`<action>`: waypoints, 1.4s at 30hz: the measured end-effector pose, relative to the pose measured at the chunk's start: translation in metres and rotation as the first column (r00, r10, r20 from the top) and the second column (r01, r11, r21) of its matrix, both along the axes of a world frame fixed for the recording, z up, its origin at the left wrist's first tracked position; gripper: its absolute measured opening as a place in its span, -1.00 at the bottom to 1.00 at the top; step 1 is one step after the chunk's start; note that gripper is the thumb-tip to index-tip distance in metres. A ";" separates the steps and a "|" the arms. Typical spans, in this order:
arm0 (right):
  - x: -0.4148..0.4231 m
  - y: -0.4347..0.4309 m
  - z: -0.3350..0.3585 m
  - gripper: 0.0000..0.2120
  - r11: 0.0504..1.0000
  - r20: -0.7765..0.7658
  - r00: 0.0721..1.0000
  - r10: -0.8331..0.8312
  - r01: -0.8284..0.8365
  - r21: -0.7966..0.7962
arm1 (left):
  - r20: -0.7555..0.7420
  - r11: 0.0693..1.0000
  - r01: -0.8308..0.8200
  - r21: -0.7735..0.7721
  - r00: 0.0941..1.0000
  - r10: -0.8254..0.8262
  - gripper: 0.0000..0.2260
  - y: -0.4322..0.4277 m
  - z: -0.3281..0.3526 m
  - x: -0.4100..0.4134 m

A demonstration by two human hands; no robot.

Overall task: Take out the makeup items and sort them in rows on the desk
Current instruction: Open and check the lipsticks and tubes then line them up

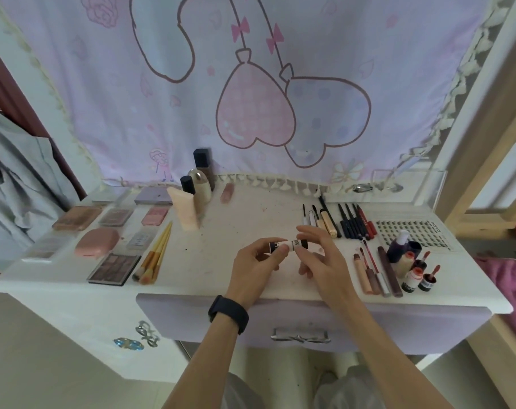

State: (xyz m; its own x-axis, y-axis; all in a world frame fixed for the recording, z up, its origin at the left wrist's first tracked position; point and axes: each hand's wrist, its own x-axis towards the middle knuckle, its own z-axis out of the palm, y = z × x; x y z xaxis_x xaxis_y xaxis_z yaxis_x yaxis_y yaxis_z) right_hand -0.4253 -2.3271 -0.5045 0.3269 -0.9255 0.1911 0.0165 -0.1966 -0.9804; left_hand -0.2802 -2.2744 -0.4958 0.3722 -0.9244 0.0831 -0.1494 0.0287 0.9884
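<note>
Over the middle of the white desk, my left hand and my right hand both grip one small tube with black and white labels, held level between the fingertips. Palettes and compacts lie in rows at the left, next to a bunch of yellow-handled brushes. Black and gold pencils lie side by side at the back right. Lip glosses lie in a row at the front right, beside small round bottles.
Tall bottles and a peach tube stand at the back centre. A lash tray lies at the far right. A lilac drawer front with a metal handle sits under the desk edge. A printed curtain hangs behind.
</note>
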 end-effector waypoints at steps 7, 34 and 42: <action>0.002 -0.002 0.001 -0.83 0.996 -0.095 0.992 -0.080 0.083 0.022 | -0.003 1.000 0.003 -0.007 1.000 -0.003 -0.90 -0.001 -0.003 0.002; 0.001 0.001 -0.001 -0.82 0.998 -0.026 0.999 -0.044 0.045 0.053 | -0.048 1.000 -0.013 -0.009 0.999 0.013 -0.88 -0.003 -0.004 0.003; 0.003 0.000 -0.002 -0.87 0.999 -0.144 0.989 -0.045 0.045 -0.005 | -0.114 1.000 -0.004 0.004 0.993 0.004 -0.86 -0.003 -0.003 0.004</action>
State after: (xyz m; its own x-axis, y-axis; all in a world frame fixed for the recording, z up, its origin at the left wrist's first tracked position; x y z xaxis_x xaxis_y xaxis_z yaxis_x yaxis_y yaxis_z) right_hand -0.4227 -2.3267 -0.5064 0.3090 -0.9396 0.1471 -0.1334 -0.1960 -0.9715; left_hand -0.2757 -2.2771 -0.4993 0.3829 -0.9231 0.0370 -0.0360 0.0251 0.9990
